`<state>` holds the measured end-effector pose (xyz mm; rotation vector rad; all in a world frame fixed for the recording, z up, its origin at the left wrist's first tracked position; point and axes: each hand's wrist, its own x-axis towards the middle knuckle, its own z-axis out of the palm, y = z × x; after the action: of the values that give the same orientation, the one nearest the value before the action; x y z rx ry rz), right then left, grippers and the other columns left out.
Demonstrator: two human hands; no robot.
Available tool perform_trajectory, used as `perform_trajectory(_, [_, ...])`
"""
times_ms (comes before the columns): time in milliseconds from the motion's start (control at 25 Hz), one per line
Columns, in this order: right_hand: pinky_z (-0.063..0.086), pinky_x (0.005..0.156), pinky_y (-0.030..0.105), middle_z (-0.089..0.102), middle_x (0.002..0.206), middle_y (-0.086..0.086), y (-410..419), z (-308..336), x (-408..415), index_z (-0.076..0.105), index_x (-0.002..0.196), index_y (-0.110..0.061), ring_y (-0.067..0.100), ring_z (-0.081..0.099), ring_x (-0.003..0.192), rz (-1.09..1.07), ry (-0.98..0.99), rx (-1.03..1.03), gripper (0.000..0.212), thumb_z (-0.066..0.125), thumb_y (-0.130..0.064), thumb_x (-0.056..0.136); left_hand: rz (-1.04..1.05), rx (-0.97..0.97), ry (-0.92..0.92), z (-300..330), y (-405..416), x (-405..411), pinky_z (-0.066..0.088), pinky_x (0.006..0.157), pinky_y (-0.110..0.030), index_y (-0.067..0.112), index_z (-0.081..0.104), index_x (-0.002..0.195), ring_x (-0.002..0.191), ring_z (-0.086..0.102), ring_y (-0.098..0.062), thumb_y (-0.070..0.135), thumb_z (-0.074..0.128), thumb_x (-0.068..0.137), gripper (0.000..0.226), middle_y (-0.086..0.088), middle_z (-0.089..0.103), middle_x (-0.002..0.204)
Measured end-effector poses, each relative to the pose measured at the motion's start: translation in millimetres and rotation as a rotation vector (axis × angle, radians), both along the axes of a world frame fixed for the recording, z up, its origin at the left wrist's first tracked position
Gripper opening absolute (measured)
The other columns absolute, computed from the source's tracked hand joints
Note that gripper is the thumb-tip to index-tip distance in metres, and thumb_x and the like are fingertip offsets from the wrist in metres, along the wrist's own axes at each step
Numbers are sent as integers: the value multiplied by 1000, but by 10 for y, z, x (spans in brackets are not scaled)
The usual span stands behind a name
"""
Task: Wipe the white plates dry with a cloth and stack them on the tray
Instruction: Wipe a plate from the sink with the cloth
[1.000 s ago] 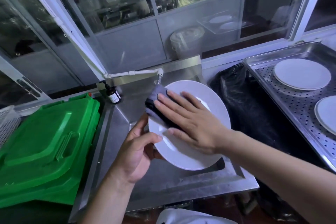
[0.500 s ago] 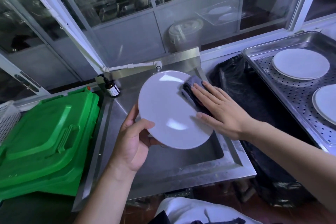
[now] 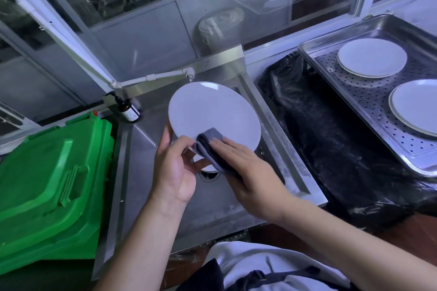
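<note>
A white plate (image 3: pixel 212 111) is held tilted over the steel sink (image 3: pixel 264 123). My left hand (image 3: pixel 175 165) grips its lower left rim, thumb on the face. My right hand (image 3: pixel 246 170) lies flat with straight fingers on a folded grey cloth (image 3: pixel 209 146), pressing it against the plate's lower edge. On the right stands a perforated steel tray (image 3: pixel 369 101) with a white plate stack at the back (image 3: pixel 371 58) and another white plate (image 3: pixel 416 107) nearer me.
A green plastic bin lid (image 3: pixel 52 179) lies left of the sink. A dark pump bottle (image 3: pixel 127 111) stands at the sink's back left corner under a white tap pipe (image 3: pixel 163 75). Black plastic sheeting (image 3: pixel 331 144) covers the counter between sink and tray.
My right hand slid the cloth from the plate's upper left across to its right side, then down to the lower edge. The plate tipped up more. My left hand kept its grip.
</note>
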<state>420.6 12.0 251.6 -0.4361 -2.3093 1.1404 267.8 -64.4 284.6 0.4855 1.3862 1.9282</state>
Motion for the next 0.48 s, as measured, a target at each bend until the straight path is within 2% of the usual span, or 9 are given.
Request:
perform_trajectory(80, [45,105,28,60,142,-4,113,102,2,54,143,-19,10,55,130,92,-44,-220,53,52,6,97,18,-27,-60,-52,13,-82,59,57,-34,28,63,133,85,72,-21,0,49,79,63,-6,74,110])
perform_trajectory(120, [50,90,24,69,129,-4,174,154,35,60,137,-20,8,65,114,148,-53,-375,49,51,7,98,33,-54,-98,-94,6,-128,60,58,-36,27,63,134,85,72,-23,-1,49,79,63,-8,73,110])
perform_trajectory(160, [51,76,17,74,116,-6,232,189,64,64,132,-18,5,70,99,159,-33,-547,46,50,9,97,46,-76,-145,-144,-10,-188,60,59,-39,26,63,134,87,72,-26,-3,47,82,62,-11,73,113])
perform_trajectory(240, [50,60,11,78,102,-3,354,221,95,69,125,-17,3,70,78,12,47,-861,44,49,10,96,74,-98,-239,-243,-66,-313,60,61,-45,29,67,128,90,74,-26,-7,44,88,58,-10,73,117])
perform_trajectory(280, [49,56,14,78,97,-2,410,210,89,70,123,-23,5,68,71,-104,47,-875,46,48,8,97,83,-113,-274,-290,-97,-365,60,62,-47,31,69,123,89,75,-24,-7,44,89,57,-6,73,115])
perform_trajectory(360, [45,51,20,74,80,-16,428,126,-9,68,123,-36,7,59,58,-262,-53,-617,51,47,4,100,77,-152,-330,-367,-153,-438,61,65,-51,32,70,121,91,74,-24,-7,46,90,56,-4,72,112])
perform_trajectory(400, [46,55,17,70,80,-25,364,112,-102,65,128,-36,1,58,61,-252,-106,-466,51,47,3,100,63,-165,-360,-399,-177,-457,61,66,-53,31,69,123,93,73,-24,-6,46,90,55,-5,72,112])
perform_trajectory(440, [50,70,13,68,93,-28,261,100,-217,61,135,-29,-4,63,78,-179,-162,-353,50,47,3,99,44,-173,-395,-425,-188,-478,61,67,-52,30,68,125,91,74,-24,-6,46,90,55,-6,74,110])
perform_trajectory(480, [47,93,14,64,116,-23,141,61,-348,56,141,-20,-5,60,106,-76,-239,-264,51,47,0,96,25,-178,-432,-445,-203,-524,61,66,-52,28,68,125,88,76,-24,-7,46,89,54,-8,75,108])
